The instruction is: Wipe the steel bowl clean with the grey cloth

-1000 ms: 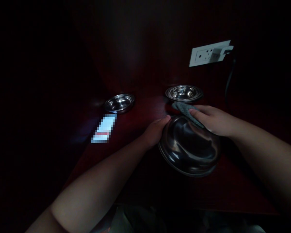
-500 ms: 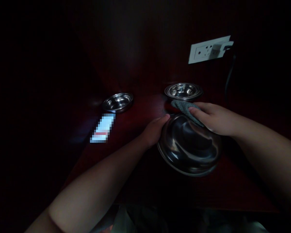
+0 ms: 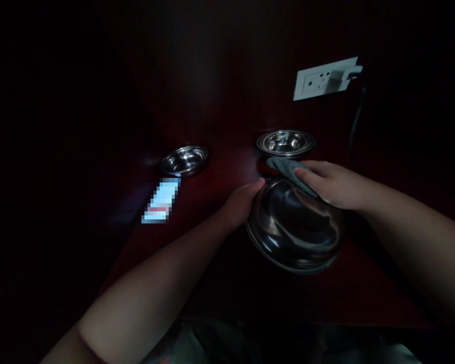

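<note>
A shiny metal bowl (image 3: 296, 227) is tilted above the dark red table, its rounded outside facing the camera. My left hand (image 3: 244, 202) grips its upper left rim, thumb on the edge and the other fingers hidden behind it. My right hand (image 3: 322, 182) pinches a grey-green cloth (image 3: 290, 169) against the bowl's upper right edge. Just beyond the cloth sit nested metal bowls (image 3: 286, 143). Another metal bowl (image 3: 185, 160) stands farther left on the table.
A lit, pixelated phone-like rectangle (image 3: 162, 200) lies below the left bowl. On the back wall is a white socket panel (image 3: 324, 79) with a plug, and a dark cable (image 3: 357, 121) hangs from it. The table's front edge (image 3: 307, 323) runs near the bottom.
Both hands keep their hold on the bowl and cloth. The bowl and my right hand have shifted very slightly; the rest looks nearly the same.
</note>
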A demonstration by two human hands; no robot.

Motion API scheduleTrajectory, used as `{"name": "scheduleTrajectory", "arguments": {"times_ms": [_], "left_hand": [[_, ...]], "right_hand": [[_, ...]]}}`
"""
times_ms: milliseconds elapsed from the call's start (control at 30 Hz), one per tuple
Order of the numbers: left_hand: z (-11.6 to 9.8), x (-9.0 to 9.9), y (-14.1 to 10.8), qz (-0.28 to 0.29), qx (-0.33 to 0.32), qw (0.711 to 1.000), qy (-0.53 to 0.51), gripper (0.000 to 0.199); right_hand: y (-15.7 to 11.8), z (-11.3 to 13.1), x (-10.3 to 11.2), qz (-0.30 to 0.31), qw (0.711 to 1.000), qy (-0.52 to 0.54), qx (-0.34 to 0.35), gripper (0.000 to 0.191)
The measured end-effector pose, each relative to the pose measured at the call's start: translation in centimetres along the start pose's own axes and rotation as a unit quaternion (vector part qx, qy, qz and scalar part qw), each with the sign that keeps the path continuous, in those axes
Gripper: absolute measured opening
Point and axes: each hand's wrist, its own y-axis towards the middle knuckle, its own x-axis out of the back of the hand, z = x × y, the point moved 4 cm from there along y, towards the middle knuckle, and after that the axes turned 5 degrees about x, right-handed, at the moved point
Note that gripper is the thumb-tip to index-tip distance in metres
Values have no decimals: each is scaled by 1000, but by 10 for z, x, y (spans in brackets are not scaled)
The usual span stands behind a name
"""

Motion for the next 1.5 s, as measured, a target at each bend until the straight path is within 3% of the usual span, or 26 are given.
{"name": "scheduleTrajectory", "arguments": {"times_ms": [1500], "left_hand": [[1,2,2,2,3,1000,1,34]], "right_hand": [[0,0,-1,6,1000,12,-4,46]]}}
